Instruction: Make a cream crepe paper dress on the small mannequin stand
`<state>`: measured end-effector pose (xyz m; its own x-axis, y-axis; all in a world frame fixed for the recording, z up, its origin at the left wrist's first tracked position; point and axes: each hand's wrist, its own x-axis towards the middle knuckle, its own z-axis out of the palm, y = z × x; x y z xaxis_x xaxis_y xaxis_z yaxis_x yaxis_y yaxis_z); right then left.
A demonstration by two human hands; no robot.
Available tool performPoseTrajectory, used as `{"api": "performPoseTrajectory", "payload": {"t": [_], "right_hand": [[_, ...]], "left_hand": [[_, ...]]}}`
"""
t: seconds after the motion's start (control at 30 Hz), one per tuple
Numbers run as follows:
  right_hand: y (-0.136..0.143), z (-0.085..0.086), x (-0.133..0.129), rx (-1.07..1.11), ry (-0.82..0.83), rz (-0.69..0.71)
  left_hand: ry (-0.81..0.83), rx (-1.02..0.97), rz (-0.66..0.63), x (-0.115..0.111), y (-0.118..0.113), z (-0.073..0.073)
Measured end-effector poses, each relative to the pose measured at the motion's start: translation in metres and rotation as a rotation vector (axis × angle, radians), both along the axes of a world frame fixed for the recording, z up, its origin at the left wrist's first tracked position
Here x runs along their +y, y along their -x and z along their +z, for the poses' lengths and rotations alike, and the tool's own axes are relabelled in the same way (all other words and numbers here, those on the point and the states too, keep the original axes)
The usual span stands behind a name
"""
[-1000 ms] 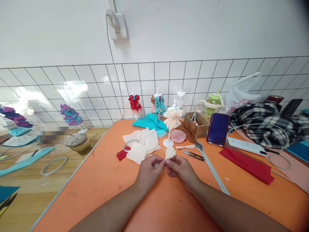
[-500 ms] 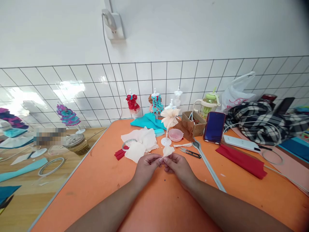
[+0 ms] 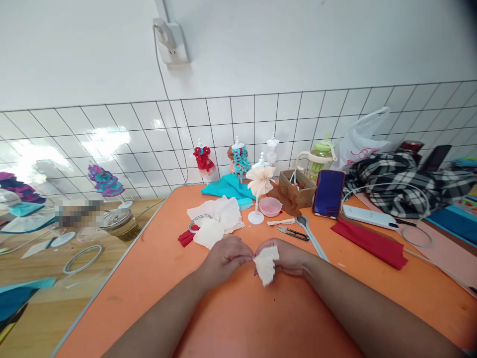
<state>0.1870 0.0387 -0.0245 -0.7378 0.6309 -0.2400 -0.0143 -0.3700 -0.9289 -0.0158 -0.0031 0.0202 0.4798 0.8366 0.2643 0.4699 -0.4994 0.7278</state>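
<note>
A small piece of cream crepe paper (image 3: 266,265), gathered to a narrow end, is between my two hands over the orange table. My left hand (image 3: 230,260) pinches its gathered tip from the left. My right hand (image 3: 287,256) is closed on it from the right, with its fingers partly hidden behind the paper. Just beyond stands a small white mannequin stand (image 3: 256,217) wearing a ruffled cream paper piece (image 3: 261,179). Larger cream crepe sheets (image 3: 214,219) lie to the left, with a roll of tape (image 3: 199,223) on them. Thread snips (image 3: 293,232) lie behind my right hand.
Little dressed mannequins (image 3: 203,159) stand by the tiled wall. A pink bowl (image 3: 270,207), cardboard box (image 3: 297,186), phone (image 3: 328,194), red crepe strip (image 3: 368,242) and plaid cloth (image 3: 402,184) occupy the right side. Left, a lidded cup (image 3: 121,223) stands on a wooden table.
The gathered paper has turned from pointing up and away to hanging down toward me. My right hand has rotated and moved slightly right; the camera view has shifted a little.
</note>
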Motion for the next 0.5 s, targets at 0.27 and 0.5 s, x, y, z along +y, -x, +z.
{"api": "performPoseTrajectory", "payload": {"t": [0.27, 0.5], "right_hand": [[-0.014, 0.016, 0.008, -0.307, -0.567, 0.191], [-0.005, 0.026, -0.010, -0.749, -1.361, 0.015]], "left_hand": [[-0.071, 0.332, -0.281, -0.007, -0.004, 0.002], [-0.137, 0.413, -0.089, 0.000, -0.008, -0.013]]}}
